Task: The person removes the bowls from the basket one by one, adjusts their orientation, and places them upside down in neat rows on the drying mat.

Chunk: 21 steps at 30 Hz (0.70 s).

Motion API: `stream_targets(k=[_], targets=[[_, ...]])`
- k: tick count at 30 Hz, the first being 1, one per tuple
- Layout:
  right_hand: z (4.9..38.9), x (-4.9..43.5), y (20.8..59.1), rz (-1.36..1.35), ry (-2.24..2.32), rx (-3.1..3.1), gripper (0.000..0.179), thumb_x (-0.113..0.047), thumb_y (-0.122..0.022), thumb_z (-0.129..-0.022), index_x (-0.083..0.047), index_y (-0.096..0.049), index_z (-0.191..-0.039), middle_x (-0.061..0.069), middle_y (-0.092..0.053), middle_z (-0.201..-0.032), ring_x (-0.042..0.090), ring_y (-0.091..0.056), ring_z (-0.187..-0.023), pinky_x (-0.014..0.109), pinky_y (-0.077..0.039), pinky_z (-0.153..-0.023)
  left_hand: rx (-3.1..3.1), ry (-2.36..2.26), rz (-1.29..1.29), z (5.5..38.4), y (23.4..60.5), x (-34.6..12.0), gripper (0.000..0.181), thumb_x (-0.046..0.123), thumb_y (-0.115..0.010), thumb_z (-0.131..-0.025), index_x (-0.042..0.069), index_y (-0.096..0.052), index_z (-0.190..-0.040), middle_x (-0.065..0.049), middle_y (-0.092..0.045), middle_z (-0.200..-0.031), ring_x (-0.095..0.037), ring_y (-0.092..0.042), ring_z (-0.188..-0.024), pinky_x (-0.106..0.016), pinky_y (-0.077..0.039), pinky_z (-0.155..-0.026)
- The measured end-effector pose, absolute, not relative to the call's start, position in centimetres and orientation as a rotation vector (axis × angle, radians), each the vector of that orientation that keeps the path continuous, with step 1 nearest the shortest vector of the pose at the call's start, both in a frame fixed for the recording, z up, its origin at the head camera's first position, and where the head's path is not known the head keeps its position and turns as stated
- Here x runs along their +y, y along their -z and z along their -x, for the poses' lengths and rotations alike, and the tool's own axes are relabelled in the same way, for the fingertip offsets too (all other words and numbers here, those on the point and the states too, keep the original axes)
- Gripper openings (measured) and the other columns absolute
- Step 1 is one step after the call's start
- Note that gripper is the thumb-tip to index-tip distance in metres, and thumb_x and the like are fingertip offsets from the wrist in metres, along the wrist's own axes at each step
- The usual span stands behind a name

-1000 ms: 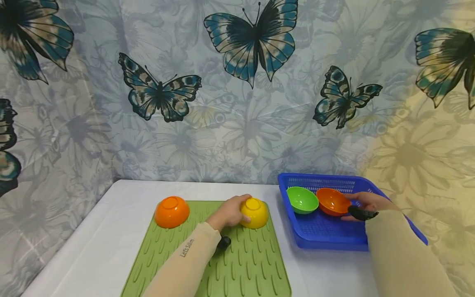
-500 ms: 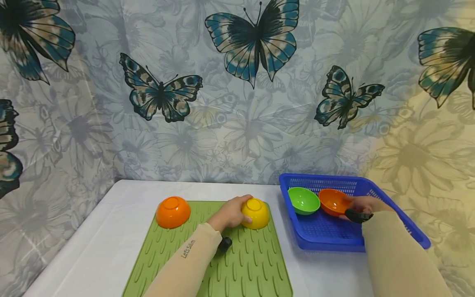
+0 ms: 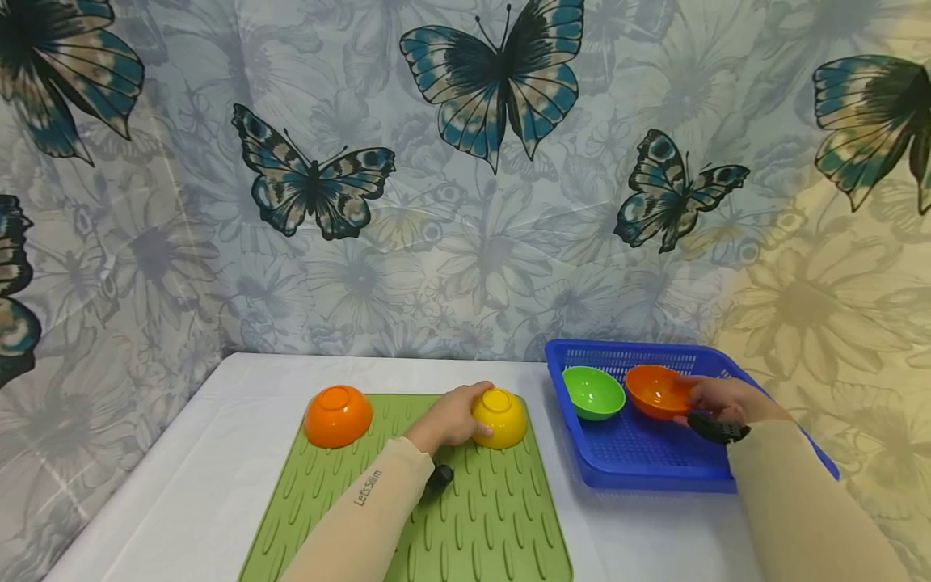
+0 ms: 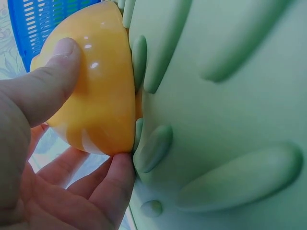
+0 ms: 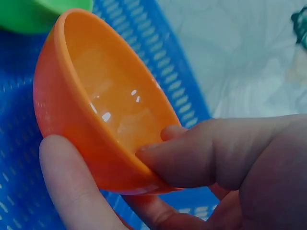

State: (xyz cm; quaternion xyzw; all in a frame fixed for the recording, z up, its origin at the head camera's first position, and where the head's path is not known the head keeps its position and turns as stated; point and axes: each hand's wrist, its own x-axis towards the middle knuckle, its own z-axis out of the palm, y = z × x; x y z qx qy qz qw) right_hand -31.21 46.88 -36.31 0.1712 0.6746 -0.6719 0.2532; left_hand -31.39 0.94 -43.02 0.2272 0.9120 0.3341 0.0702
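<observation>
On the green mat [image 3: 465,517], a yellow bowl [image 3: 502,422] lies upside down at the far right. My left hand [image 3: 452,414] holds it from the left; in the left wrist view, thumb and fingers span its side, with the rim right at the mat. Over the blue basket [image 3: 633,478], my right hand [image 3: 727,398] grips an orange bowl [image 3: 653,394] by its right edge. The right wrist view shows that bowl [image 5: 86,120] tilted, opening up, thumb inside its rim and fingers along the outside. A green bowl [image 3: 593,394] sits upright to its left.
Another orange bowl [image 3: 338,416] rests upside down at the mat's far left corner. White cloth [image 3: 182,453] covers the table under mat and basket. A butterfly-print curtain [image 3: 465,275] hangs right behind the table.
My right hand's fingers have come together on the orange bowl's rim, and the bowl has risen slightly and tilted. My left hand and the yellow bowl stay in place.
</observation>
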Motion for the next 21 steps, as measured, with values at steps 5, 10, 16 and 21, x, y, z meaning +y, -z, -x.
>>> stream_targets(k=[5, 10, 16, 21], targets=[[29.9, 46.1, 36.2, -0.352, 2.007, 1.821, 0.071, 0.021, -0.038, -0.088, -0.009, -0.034, -0.153, 0.029, -0.012, -0.139, 0.035, -0.062, -0.090, 0.043, -0.053, -0.089, 2.736, -1.013, -0.668, 31.3, 43.0, 0.9, 0.075, 0.018, -0.082, -0.084, 0.017, -0.047, -0.149, -0.010, -0.055, -0.139, -0.029, -0.049, -0.128, -0.045, -0.039, -0.106], [28.3, 44.8, 35.9, -0.132, 2.061, 1.852, 0.059, 0.020, -0.043, -0.089, -0.028, -0.072, -0.106, 0.025, -0.008, -0.144, 0.034, -0.063, -0.093, 0.046, -0.054, -0.086, 2.747, -1.007, -0.668, 31.4, 42.9, 0.8, 0.075, 0.019, -0.083, -0.083, 0.017, -0.047, -0.149, -0.010, -0.055, -0.139, -0.029, -0.049, -0.129, -0.045, -0.039, -0.106], [26.4, 43.2, 35.0, -0.137, 2.130, 1.782, 0.057, 0.016, -0.047, -0.091, -0.031, -0.075, -0.103, 0.017, -0.008, -0.145, 0.036, -0.063, -0.097, 0.046, -0.054, -0.088, 2.744, -0.998, -0.666, 31.4, 42.9, 0.9, 0.074, 0.020, -0.082, -0.085, 0.018, -0.046, -0.150, -0.009, -0.054, -0.141, -0.028, -0.048, -0.130, -0.045, -0.038, -0.107], [25.3, 42.4, 34.6, -0.164, 2.122, 1.792, 0.053, 0.014, -0.050, -0.091, -0.031, -0.076, -0.105, 0.015, -0.013, -0.144, 0.035, -0.062, -0.098, 0.044, -0.054, -0.087, 2.728, -1.007, -0.655, 31.3, 43.2, 1.1, 0.075, 0.018, -0.080, -0.086, 0.019, -0.044, -0.152, -0.009, -0.051, -0.144, -0.028, -0.047, -0.131, -0.044, -0.038, -0.107]])
